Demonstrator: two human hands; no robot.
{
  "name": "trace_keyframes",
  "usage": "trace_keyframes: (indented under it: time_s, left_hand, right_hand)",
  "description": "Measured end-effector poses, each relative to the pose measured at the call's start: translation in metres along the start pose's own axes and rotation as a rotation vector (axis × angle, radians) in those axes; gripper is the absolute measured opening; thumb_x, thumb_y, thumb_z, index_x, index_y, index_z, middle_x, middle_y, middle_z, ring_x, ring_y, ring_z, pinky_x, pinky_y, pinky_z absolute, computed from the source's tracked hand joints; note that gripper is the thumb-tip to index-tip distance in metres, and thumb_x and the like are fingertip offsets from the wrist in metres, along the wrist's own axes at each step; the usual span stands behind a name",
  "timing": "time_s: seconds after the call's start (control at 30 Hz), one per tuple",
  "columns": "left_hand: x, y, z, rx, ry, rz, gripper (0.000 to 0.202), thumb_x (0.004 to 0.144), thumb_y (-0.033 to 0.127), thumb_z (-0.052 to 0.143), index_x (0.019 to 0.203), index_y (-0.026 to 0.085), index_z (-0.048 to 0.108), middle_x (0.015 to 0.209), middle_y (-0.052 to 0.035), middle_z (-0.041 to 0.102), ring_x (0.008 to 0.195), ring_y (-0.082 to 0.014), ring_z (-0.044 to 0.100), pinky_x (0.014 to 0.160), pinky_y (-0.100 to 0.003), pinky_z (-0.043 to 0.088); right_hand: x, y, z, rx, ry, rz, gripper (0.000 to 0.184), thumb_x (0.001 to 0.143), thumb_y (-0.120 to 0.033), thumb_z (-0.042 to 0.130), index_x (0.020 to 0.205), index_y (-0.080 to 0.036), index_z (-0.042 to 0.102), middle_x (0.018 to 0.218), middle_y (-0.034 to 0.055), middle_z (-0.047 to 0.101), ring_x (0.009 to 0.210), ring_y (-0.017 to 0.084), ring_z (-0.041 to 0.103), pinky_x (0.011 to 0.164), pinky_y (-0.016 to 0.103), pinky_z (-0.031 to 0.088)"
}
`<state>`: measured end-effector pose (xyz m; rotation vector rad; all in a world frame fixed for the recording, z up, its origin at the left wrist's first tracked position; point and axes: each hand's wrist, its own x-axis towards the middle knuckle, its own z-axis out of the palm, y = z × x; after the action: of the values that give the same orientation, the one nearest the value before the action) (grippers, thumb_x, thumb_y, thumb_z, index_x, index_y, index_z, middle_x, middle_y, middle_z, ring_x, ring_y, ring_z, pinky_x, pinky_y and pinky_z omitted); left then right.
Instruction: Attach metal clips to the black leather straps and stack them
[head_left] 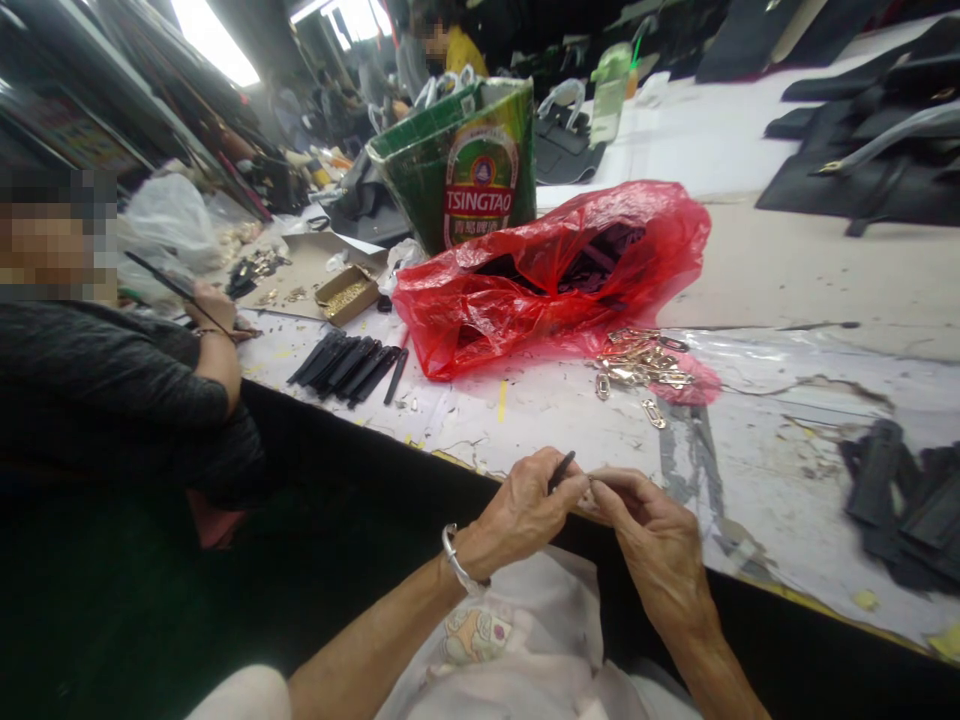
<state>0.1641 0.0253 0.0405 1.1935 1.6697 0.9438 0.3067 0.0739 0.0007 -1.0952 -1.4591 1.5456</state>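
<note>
We pinch slim black strip [561,471] in left hand [521,510], grip narrow, just above bench [540,420]. Right hand [652,535] curled alongside, hold unclear. Strip likely light, stiff; take by exposed end.

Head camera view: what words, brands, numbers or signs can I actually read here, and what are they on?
"TSINGTAO" in large white letters on the green beer box.
"青岛啤酒" in Chinese characters just below it, on the same box.
The round emblem above the name on the box, the plastic bottle and the poster at far left are too small or blurred to read.
</note>
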Motion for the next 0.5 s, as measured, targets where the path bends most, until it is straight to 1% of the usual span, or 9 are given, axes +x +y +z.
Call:
trace_keyframes:
  time_s: [0.07,0.13,0.2,0.23,0.3,0.37,0.4,0.43,0.5]
  left_hand:
    - [-0.0008,0.0028,0.0011,-0.03,0.018,-0.024,0.031,0.092,0.043,0.047,0.088,0.015,0.06,0.079,-0.0016,0.055,0.075,-0.0139,0.05,0.07,-0.025,0.039]
    - [-0.0006,0.0039,0.0026,-0.132,0.009,-0.067,0.041,0.096,0.046,0.036,0.097,0.014,0.062,0.087,-0.0047,0.057,0.082,-0.0157,0.053,0.072,-0.026,0.042]
    - [0.0004,0.003,0.0038,-0.242,0.006,-0.112,0.049,0.098,0.045,0.026,0.106,0.013,0.062,0.092,-0.0071,0.059,0.087,-0.0169,0.056,0.074,-0.027,0.045]
    - [0.0009,0.0021,0.0043,-0.267,0.013,-0.11,0.049,0.099,0.042,0.026,0.108,0.012,0.063,0.095,-0.0079,0.06,0.089,-0.0174,0.057,0.076,-0.028,0.046]
    - [0.0017,0.0003,0.0046,-0.243,0.041,-0.038,0.043,0.098,0.038,0.032,0.101,0.013,0.066,0.101,-0.0095,0.062,0.097,-0.0188,0.057,0.085,-0.029,0.046]
    - [0.0018,-0.0005,0.0048,-0.181,0.059,0.07,0.038,0.097,0.033,0.038,0.091,0.013,0.069,0.109,-0.0112,0.062,0.107,-0.0204,0.056,0.096,-0.031,0.042]
    - [0.0017,-0.0004,0.0051,-0.154,0.07,0.107,0.036,0.096,0.031,0.04,0.089,0.013,0.07,0.111,-0.012,0.062,0.11,-0.0208,0.056,0.099,-0.031,0.04]
    - [0.0015,-0.0002,0.0055,-0.136,0.083,0.125,0.034,0.096,0.029,0.041,0.09,0.013,0.071,0.112,-0.0126,0.063,0.111,-0.0208,0.056,0.101,-0.031,0.04]
    - [0.0014,0.0003,0.0069,-0.119,0.111,0.123,0.031,0.095,0.026,0.044,0.098,0.012,0.071,0.112,-0.0131,0.063,0.108,-0.0202,0.058,0.1,-0.031,0.041]
  right_hand:
    - [-0.0002,-0.0012,0.0001,-0.022,0.05,0.005,0.021,0.078,-0.042,0.071,0.078,-0.02,0.073,0.079,0.0045,0.071,0.074,0.021,0.065,0.07,0.028,0.054]
    - [-0.0006,-0.0026,0.0014,-0.013,0.073,0.026,0.022,0.077,-0.042,0.072,0.077,-0.02,0.072,0.076,0.0044,0.07,0.07,0.02,0.064,0.065,0.027,0.053]
    - [-0.0012,-0.003,0.0034,0.03,0.08,0.048,0.023,0.077,-0.043,0.072,0.078,-0.02,0.072,0.072,0.0035,0.068,0.065,0.019,0.062,0.06,0.026,0.053]
    - [-0.0015,-0.0026,0.0044,0.05,0.087,0.053,0.024,0.076,-0.043,0.073,0.078,-0.019,0.072,0.07,0.0029,0.067,0.062,0.018,0.061,0.057,0.026,0.052]
    - [-0.002,-0.0006,0.0061,0.075,0.108,0.045,0.024,0.076,-0.043,0.074,0.078,-0.019,0.072,0.066,0.0017,0.065,0.058,0.016,0.059,0.054,0.025,0.051]
    - [-0.0023,0.0022,0.0074,0.09,0.125,0.034,0.024,0.077,-0.042,0.075,0.078,-0.019,0.072,0.064,0.0012,0.064,0.057,0.016,0.058,0.054,0.024,0.05]
    - [-0.0024,0.0036,0.008,0.102,0.13,0.032,0.024,0.077,-0.042,0.075,0.078,-0.019,0.072,0.064,0.0012,0.065,0.057,0.015,0.058,0.055,0.024,0.051]
    - [-0.0025,0.0046,0.0086,0.117,0.13,0.035,0.024,0.077,-0.042,0.076,0.08,-0.019,0.072,0.066,0.0014,0.065,0.057,0.015,0.058,0.055,0.025,0.051]
    - [-0.0027,0.0058,0.0098,0.152,0.135,0.048,0.024,0.076,-0.042,0.077,0.081,-0.018,0.073,0.069,0.0023,0.067,0.058,0.016,0.06,0.056,0.026,0.053]
